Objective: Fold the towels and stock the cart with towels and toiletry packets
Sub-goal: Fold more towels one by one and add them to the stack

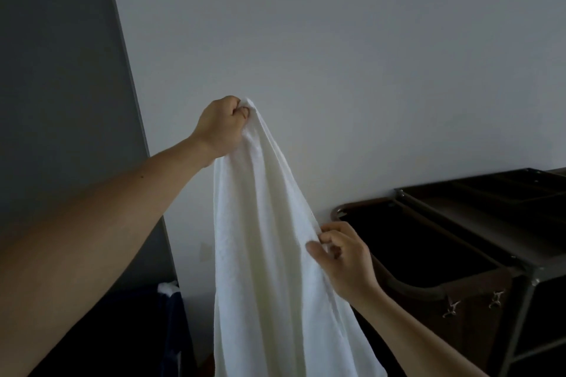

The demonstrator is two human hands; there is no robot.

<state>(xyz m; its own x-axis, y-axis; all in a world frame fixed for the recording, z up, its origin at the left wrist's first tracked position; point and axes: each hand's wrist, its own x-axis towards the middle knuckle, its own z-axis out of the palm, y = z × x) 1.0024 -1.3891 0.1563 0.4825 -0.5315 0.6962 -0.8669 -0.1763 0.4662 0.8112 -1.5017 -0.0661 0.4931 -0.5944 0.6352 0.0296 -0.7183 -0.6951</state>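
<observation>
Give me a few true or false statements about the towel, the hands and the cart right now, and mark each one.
1. The left hand grips the white towel at its top end. True.
2. The right hand is clear of the towel. False: it pinches the towel's edge lower down.
3. The towel lies folded on the cart. False: it hangs unfolded in the air.
4. The cart stands to the right of the towel. True.

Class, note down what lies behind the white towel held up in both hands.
Behind the towel, gripped by the left hand and right hand, shows plain wall. The cart stands to its right. Whatever sits low behind the cloth is covered.
</observation>
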